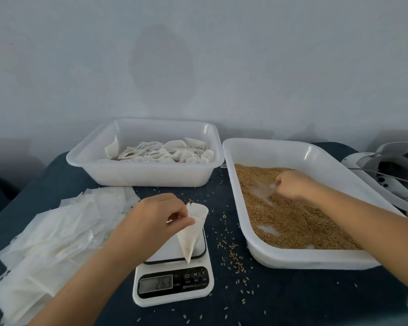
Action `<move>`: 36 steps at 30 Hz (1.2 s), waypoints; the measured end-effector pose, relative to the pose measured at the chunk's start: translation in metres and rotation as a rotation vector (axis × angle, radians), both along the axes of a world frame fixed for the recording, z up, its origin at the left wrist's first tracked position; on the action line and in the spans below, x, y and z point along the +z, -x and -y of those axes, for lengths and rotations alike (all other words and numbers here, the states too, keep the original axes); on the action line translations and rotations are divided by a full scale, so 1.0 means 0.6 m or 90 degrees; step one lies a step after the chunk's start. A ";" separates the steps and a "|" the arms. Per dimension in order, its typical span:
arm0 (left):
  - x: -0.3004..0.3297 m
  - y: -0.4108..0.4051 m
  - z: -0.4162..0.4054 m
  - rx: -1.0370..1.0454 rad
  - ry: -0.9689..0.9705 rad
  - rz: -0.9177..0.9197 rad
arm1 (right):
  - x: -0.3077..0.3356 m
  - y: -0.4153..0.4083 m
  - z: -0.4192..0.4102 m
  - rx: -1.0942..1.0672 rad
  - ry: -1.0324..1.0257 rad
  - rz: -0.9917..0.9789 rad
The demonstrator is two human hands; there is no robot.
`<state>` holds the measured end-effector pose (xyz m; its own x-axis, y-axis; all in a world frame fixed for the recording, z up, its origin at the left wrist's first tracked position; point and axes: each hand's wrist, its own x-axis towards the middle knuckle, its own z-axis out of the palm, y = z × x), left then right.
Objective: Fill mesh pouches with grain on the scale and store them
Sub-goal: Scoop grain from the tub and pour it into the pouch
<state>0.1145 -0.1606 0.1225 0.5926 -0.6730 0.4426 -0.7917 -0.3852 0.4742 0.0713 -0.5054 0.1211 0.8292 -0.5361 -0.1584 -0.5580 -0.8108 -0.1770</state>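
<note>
A person works at a dark blue tabletop [280,290], seen from above through a head-worn camera. The left hand [158,220] pinches the rim of an open white mesh pouch [193,231] between thumb and fingertips, holding it upright with its mouth open and its pointed bottom hanging over the platform of a small white kitchen scale [174,281]. The scale sits at the centre front, and its display shows digits too blurred to read with certainty.

The right hand [292,185] reaches into a white plastic tray [316,151] on the right, which holds a layer of golden-brown grain [287,217]. Its fingers are curled down into the grain around something pale; what it holds cannot be made out.

Behind the scale, a second white tray [141,177] holds a heap of filled pouches [165,152]. A loose stack of flat empty pouches [54,224] lies on the left of the tabletop. Stray grains [236,257] are scattered across the cloth between the scale and the grain tray. A white and grey device [386,165] sits at the far right edge.
</note>
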 end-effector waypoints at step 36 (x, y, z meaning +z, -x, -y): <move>0.015 -0.013 -0.021 0.033 -0.020 0.027 | 0.173 0.084 -0.123 0.404 -0.184 -0.019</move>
<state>0.1221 -0.1479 0.1315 0.6077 -0.6560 0.4475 -0.7898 -0.4402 0.4273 0.0211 -0.4318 0.2251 0.9614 0.1171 -0.2492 -0.0005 -0.9042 -0.4272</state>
